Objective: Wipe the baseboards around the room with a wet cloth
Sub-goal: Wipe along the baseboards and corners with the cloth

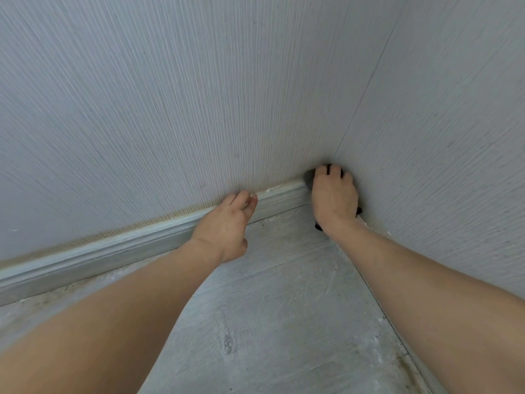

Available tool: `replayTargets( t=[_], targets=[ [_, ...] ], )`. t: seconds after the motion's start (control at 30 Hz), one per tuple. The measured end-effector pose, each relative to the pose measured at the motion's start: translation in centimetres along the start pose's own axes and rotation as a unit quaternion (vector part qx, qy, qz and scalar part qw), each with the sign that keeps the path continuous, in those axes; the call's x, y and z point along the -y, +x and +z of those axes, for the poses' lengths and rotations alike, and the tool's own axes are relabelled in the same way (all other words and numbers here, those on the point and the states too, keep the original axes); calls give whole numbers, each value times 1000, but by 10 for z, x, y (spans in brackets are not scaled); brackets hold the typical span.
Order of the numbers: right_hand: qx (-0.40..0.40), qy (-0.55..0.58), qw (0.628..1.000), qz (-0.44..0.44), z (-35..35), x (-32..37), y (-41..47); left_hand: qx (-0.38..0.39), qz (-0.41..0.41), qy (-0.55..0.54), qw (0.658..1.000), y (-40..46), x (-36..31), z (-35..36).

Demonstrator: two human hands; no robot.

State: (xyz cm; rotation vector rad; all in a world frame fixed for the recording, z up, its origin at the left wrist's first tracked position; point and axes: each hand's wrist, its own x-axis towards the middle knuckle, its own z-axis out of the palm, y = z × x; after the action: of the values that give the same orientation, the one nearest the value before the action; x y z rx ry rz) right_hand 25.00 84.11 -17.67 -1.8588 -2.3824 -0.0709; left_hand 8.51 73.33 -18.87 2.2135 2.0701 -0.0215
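cloth jammed right into the corner, other hand parked on the trim

so the right hand (333,197) is down at the inside corner where the two walls meet, fingers curled over a dark cloth (309,175). you can only see bits of the cloth: a grey-black edge poking out left of the knuckles, a sliver between the fingers up top, and two little dark tips sticking out under the wrist and by the heel of the hand. the cloth is pressed against the end of the baseboard (119,245) right where it hits the corner, and the hand covers most of it.

the left hand (227,227) is further left along the same baseboard, holding nothing. fingers are loosely bent, fingertips resting on the top edge of the trim where it meets the wall, thumb tucked down low by the floor side.

the baseboard is a pale grey-green moulded strip running from the left edge to the corner, with a yellowish stained line along its top. the wall (170,95) has fine ribbed grey wallpaper. the floor (284,322) is grey with whitish scuffs and some crumbs along the trim. both forearms are bare.
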Motion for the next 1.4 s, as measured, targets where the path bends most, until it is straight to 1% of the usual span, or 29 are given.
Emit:
replayTargets(
  t=[0.1, 0.17, 0.2, 0.3, 0.33, 0.37, 0.47, 0.57, 0.67, 0.73, 0.83, 0.9, 0.97, 1.03, 1.1, 1.2, 1.27, 1.3, 1.4],
  targets=[
    [-7, 18, 1000, 6, 11, -1, 7, -2, 6, -3, 1000, 1, 1, -1],
    [-7, 54, 999, 1, 11, -2, 10, 1, 7, -5, 1000, 0, 2, -2],
    [1, 77, 997, -19, 9, -1, 8, 2, 7, -5, 1000, -1, 2, -1],
    [33, 116, 983, -140, 11, 4, -6, 0, 7, -5, 1000, -1, 2, -2],
    [29, 125, 981, -148, 12, 2, -7, -2, 9, -5, 1000, 0, 1, -2],
    [19, 138, 982, -127, 12, -3, -5, -1, 11, -5, 1000, 0, 1, -2],
    [6, 136, 991, -11, 10, -16, 4, 0, 7, -4, 1000, -1, 1, -1],
    [15, 108, 994, 4, 7, -5, 4, -6, 7, -7, 1000, -1, 2, 2],
    [13, 83, 996, -3, 4, 12, -4, -6, 10, -9, 1000, -1, 3, 3],
    [23, 96, 995, -33, 5, 26, -11, -5, 14, -8, 1000, -2, 5, 4],
    [62, 136, 986, -72, 0, 52, -25, -2, 19, -13, 1000, -3, 6, 3],
    [68, 108, 984, -125, -3, 63, -32, 6, 17, -11, 1000, -8, 7, 0],
    [62, 91, 983, -148, -7, 56, -30, 4, 7, -1, 1000, -18, 14, -1],
    [56, 99, 986, -124, -6, 39, -21, 1, -12, 9, 1000, -32, 27, 0],
    [34, 104, 992, -64, -5, 22, -12, 5, -18, 25, 1000, -42, 37, 1],
    [10, 96, 995, -25, -4, 19, -11, 3, -15, 17, 1000, -43, 41, 3],
    [14, 106, 994, -19, -3, 32, -20, 0, -21, 0, 1000, -43, 39, 5],
    [24, 110, 993, -30, -2, 40, -26, 0, -23, -2, 1000, -43, 38, 7],
    [36, 76, 991, -101, -2, 66, -38, 2, -18, -1, 1000, -45, 41, 8]
  ],
)
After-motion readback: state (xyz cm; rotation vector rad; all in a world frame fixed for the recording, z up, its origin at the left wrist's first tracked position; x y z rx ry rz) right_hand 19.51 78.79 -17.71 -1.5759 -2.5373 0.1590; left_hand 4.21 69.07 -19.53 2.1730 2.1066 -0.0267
